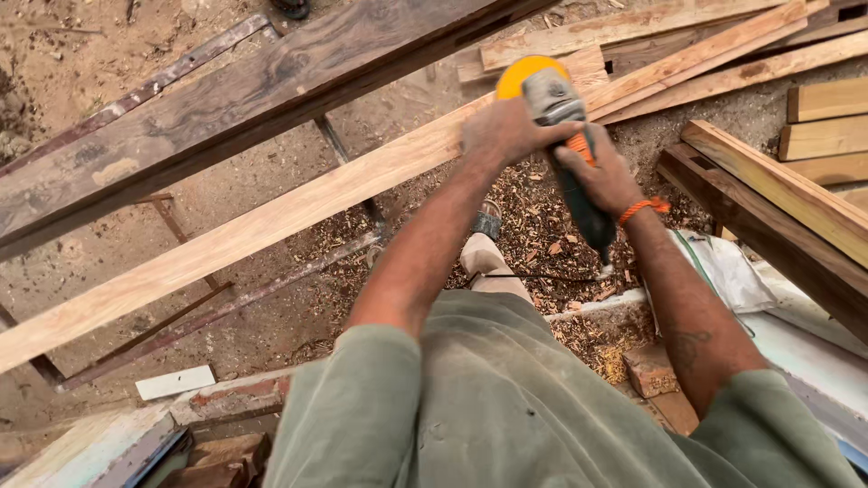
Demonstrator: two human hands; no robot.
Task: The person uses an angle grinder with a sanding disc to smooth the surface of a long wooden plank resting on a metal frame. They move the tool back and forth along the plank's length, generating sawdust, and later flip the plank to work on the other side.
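A hand-held disc sander (553,98) with a yellow round pad and a dark green body rests on a long pale wooden plank (271,221) that runs diagonally across a metal frame. My left hand (503,132) presses on the grey head of the tool, just behind the pad. My right hand (604,172) grips the dark handle further back, with an orange cord around the wrist. A black cable hangs from the handle's end over the ground.
A wide dark weathered board (208,113) lies beside the plank at upper left. More pale planks (714,54) are stacked at upper right and thick beams (787,194) at right. Wood shavings (533,226) cover the ground by my foot. Bricks (653,369) lie below.
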